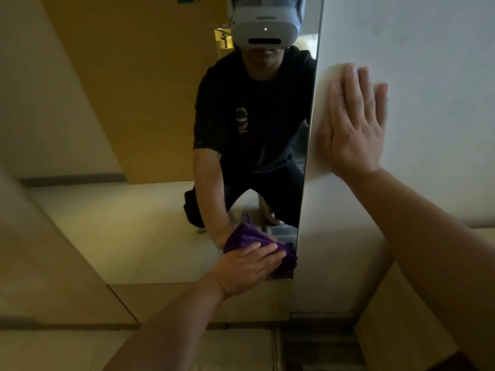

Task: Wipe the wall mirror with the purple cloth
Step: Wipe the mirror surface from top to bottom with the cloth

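- The left hand [247, 269] is down low, pressing the purple cloth [288, 259] flat against the wall mirror [160, 129] — fingers spread over the bunched fabric, pinning it to the glass rather than clenching it.
- The cloth sits in the mirror's bottom right corner, just beside the right edge and right at the bottom edge; part of the purple seen above the fingers is its reflection.
- The right hand [353, 121] is up on the white wall [428, 62], just right of the mirror's edge — palm flat, fingers loose and extended, holding nothing, probably bracing.
- Here's what counts: the mirror's long axis runs upward, away from the cloth, and nearly all the glass lies above and to the left of the left hand's fingers. So the next stroke, I'd judge, has to travel up or leftward; there's no room further right or down.
- The left hand is the one on the cloth — the right is well apart from it.
- Hard to read: the mirror's top and left limits are cut off, so how much glass is left cannot be told, and the dim light hides any streaks or dust.
- The reflection shows a crouching person in dark clothes wearing a headset.
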Demonstrator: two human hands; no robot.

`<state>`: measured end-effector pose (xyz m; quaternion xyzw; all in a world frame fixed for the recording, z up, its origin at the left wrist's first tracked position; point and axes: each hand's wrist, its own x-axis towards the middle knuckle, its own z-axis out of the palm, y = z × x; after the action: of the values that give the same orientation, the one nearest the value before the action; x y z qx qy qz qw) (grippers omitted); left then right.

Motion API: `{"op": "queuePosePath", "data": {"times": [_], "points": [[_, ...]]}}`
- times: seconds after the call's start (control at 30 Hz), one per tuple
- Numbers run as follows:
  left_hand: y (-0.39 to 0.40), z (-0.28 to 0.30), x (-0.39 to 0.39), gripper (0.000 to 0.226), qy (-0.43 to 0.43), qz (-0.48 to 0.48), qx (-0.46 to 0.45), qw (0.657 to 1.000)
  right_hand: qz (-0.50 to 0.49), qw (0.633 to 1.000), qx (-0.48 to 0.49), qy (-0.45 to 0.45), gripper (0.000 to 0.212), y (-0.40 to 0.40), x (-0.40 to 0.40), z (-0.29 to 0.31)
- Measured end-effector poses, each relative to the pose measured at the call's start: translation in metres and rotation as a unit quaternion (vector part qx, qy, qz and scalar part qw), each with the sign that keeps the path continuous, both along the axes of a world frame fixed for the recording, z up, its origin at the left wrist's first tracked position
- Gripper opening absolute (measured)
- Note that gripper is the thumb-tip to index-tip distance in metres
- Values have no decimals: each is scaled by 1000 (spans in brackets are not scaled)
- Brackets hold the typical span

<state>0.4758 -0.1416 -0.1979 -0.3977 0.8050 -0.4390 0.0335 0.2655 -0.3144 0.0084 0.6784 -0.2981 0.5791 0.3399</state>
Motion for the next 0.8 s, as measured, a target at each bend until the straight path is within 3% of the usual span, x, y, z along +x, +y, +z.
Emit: {"op": "queuePosePath", "data": {"times": [0.1, 0.2, 0.3, 0.37, 0.53, 0.63, 0.8], "points": [[17, 0, -8, 43, 54, 21, 86, 995, 18, 999, 36, 11, 47, 6, -1, 2], [35, 18, -14, 47, 140, 56, 145, 978, 98, 988, 120, -21, 47, 28, 1, -3], [65, 34, 11, 47, 223, 85, 154, 959, 159, 971, 178, -23, 49, 73, 10, -35], [90, 37, 36, 48, 250, 95, 146, 952, 178, 964, 197, 38, 52, 104, 24, -67], [132, 38, 114, 40, 322, 94, 20, 942, 130, 952, 182, 208, 51, 142, 87, -134], [139, 54, 160, 35, 335, 85, -61, 936, 76, 958, 173, 215, 55, 135, 112, -155], [110, 98, 219, 32, 300, 16, -204, 932, 39, 979, 68, 186, 61, 114, 120, -167]]}}
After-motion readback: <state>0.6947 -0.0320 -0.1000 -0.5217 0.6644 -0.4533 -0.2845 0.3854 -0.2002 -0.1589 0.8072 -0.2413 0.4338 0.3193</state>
